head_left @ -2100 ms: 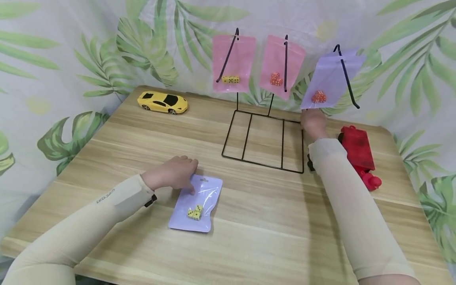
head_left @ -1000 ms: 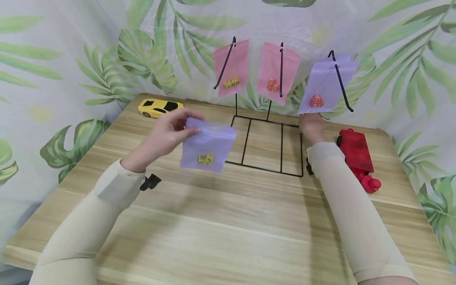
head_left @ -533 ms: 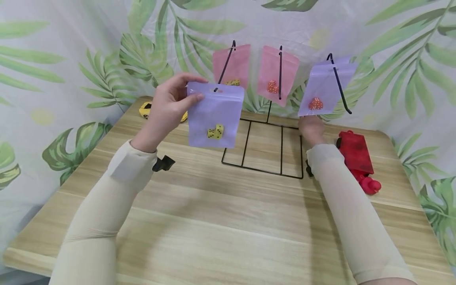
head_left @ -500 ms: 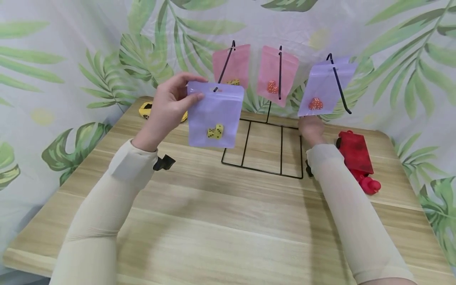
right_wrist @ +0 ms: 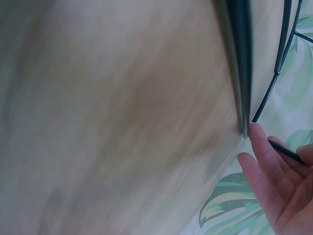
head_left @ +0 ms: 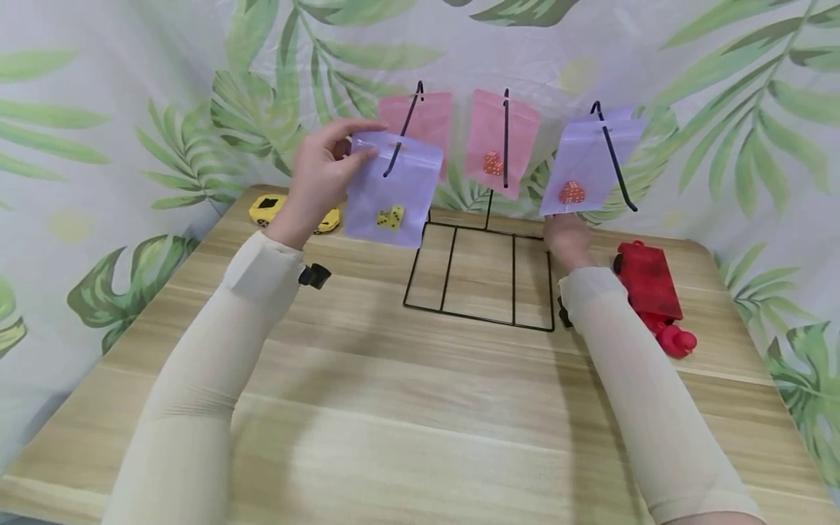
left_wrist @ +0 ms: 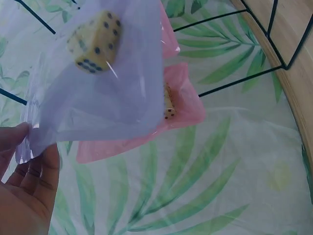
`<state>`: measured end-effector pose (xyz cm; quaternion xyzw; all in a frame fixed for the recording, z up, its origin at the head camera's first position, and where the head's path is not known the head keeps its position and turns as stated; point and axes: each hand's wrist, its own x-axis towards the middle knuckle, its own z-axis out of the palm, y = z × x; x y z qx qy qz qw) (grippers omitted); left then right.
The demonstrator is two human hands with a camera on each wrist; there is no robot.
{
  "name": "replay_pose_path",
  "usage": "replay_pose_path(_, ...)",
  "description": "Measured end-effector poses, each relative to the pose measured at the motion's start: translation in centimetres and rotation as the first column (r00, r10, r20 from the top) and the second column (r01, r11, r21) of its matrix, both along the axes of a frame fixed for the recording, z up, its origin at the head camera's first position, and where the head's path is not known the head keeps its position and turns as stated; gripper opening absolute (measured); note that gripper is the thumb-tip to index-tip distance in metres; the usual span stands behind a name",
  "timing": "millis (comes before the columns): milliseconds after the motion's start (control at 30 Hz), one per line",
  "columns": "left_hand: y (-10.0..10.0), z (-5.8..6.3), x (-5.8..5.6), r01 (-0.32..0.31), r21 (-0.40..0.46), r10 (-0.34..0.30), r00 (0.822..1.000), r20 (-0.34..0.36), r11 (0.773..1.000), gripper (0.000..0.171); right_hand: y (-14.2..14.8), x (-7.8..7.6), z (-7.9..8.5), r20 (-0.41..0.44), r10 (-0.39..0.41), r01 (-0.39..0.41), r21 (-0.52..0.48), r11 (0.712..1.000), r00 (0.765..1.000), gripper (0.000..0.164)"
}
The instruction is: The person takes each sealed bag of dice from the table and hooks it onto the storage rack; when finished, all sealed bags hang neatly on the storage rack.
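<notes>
My left hand [head_left: 321, 168] pinches the top left corner of a purple zip bag [head_left: 387, 186] holding yellow dice. The bag's hang hole is around the left hook [head_left: 410, 117] of a black wire display rack [head_left: 448, 270], with the hook tip sticking out in front. In the left wrist view, thumb and fingers grip the purple bag's [left_wrist: 122, 103] sealed edge. Low on the rack's right side, my right hand [head_left: 569, 239] holds a black upright [right_wrist: 288, 151], partly hidden in the head view. Behind the purple bag hangs a pink bag [head_left: 436, 113], largely covered.
On the middle hook hangs a pink bag [head_left: 502, 135] with orange dice; on the right hook, a purple bag [head_left: 590, 157] with orange dice. A yellow toy car [head_left: 265, 209] stands back left, partly behind my left hand. A red toy vehicle [head_left: 650, 281] stands right of my right forearm.
My left hand took hold of the purple bag on the table, lifted it to the left hook, and has slid it further back along that hook. The right hand stays at the rack.
</notes>
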<state>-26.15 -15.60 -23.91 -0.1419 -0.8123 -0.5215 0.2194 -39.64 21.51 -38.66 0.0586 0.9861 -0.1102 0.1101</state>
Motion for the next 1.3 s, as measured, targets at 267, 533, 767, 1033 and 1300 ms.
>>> replay_pose_path(267, 1.0, 0.8, -3.1, -0.145, -0.184, 0.148, 0.989, 0.004, 0.972, 0.033, -0.5, 0.2, -0.5, 0.014, 0.022, -0.022, 0.031, 0.999, 1.0, 0.043)
replay_pose_path(533, 1.2, 1.3, -4.8, -0.236, -0.289, 0.25, 0.968, 0.011, 0.928, 0.034, -1.0, -0.2, -0.5, 0.004, 0.028, -0.028, -0.008, 1.0, 1.0, 0.05)
replay_pose_path(767, 1.0, 1.1, -5.5, -0.231, -0.299, 0.244, 0.97, 0.009, 0.926, 0.037, -1.1, -0.3, -0.8, -0.014, 0.038, -0.037, 0.011, 0.999, 0.999, 0.045)
replay_pose_path(1033, -0.3, -0.2, -4.5, -0.267, -0.186, 0.268, 0.963, -0.018, 0.946, 0.05, -1.0, -0.2, -0.8, 0.012, 0.069, -0.069, 0.022, 0.997, 0.998, 0.048)
replay_pose_path(1300, -2.6, -3.7, -2.3, -0.368, 0.034, 0.366, 0.929, 0.052, 0.929, 0.034, -0.6, 0.1, -1.6, -0.064, 0.053, -0.058, -0.073, 0.996, 0.997, 0.059)
